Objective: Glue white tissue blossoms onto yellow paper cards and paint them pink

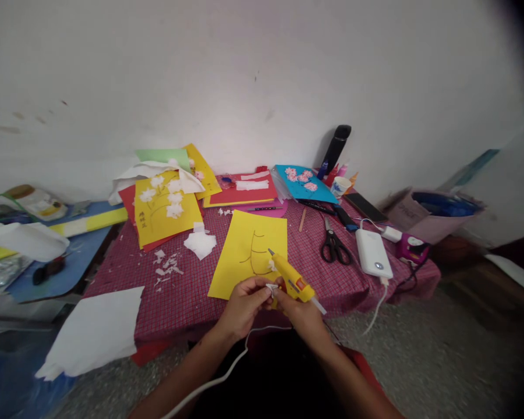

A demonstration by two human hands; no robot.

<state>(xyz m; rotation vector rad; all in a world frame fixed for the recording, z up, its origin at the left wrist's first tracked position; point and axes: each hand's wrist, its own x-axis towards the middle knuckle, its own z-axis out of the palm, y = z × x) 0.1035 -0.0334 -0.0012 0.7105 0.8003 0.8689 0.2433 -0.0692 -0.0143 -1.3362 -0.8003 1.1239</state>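
A white scrap [271, 287] is at the near edge of the yellow sheet [227, 265]. The left hand [245, 299] pinches it. The right hand [304, 317] reaches it too, while gripping the glue gun [288, 272]. Scissors [330, 241] lie right of the sheet, white paper [200, 245] left.

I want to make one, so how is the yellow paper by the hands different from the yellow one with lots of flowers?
The flowered paper carries several fluffy white clumps; the nearer paper has mostly bare branches. The flowered paper has writing near its left edge; the nearer paper shows none. Both are yellow with drawn branches.
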